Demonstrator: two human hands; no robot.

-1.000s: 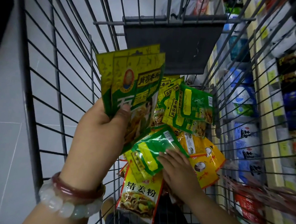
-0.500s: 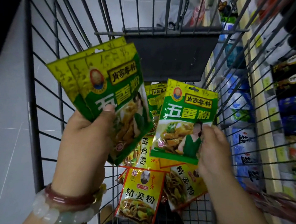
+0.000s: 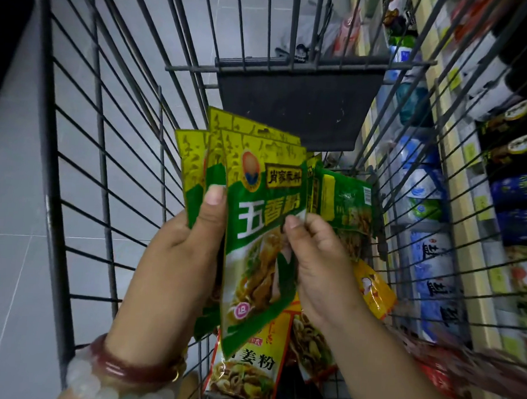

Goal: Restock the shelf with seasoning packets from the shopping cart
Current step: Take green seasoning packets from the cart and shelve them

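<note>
Over the wire shopping cart (image 3: 105, 172), my left hand (image 3: 189, 244) grips a fanned stack of green seasoning packets (image 3: 254, 229), thumb across the front. My right hand (image 3: 317, 257) pinches the right edge of the frontmost green packet, holding it against the stack. Below in the cart lie more packets: a green one (image 3: 344, 200) behind my right hand, a yellow one (image 3: 373, 293) and red-edged yellow ginger powder packets (image 3: 247, 369). The store shelf (image 3: 478, 271) stands to the right, beyond the cart wall.
A dark flap (image 3: 294, 109) hangs at the cart's far end. The shelf holds blue and white bags (image 3: 421, 189) and dark jars (image 3: 515, 142). Grey tiled floor (image 3: 8, 216) lies left of the cart. Bracelets sit on my left wrist (image 3: 119, 371).
My right hand lifted a green packet out of the cart and brought it left onto the front of the stack in my left hand. The stack now stands more upright.
</note>
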